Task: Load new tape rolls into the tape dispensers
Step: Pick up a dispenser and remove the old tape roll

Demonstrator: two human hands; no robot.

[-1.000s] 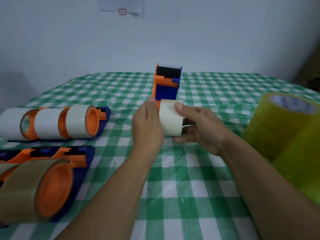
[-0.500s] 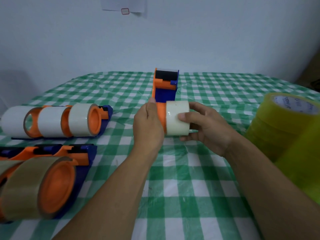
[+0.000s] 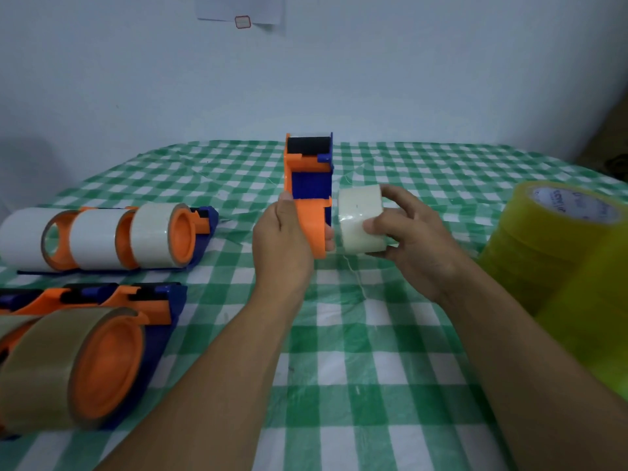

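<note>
Left hand point(image 3: 283, 246) wraps around the orange hub point(image 3: 314, 229) of the blue-and-orange dispenser point(image 3: 311, 185), fingers curled round its far side, thumb up along the near edge. Right hand point(image 3: 414, 246) grips a whitish tape roll point(image 3: 360, 219), fingers curled over the top. The roll sits just right of the left hand, level with the hub's open end, not on it; contact unclear. Left of the left hand, two rows of loaded dispensers point(image 3: 102, 239) lie on the checked tabletop point(image 3: 339, 368). Right of the right hand stands a stack of yellow tape rolls point(image 3: 557, 239).
</note>
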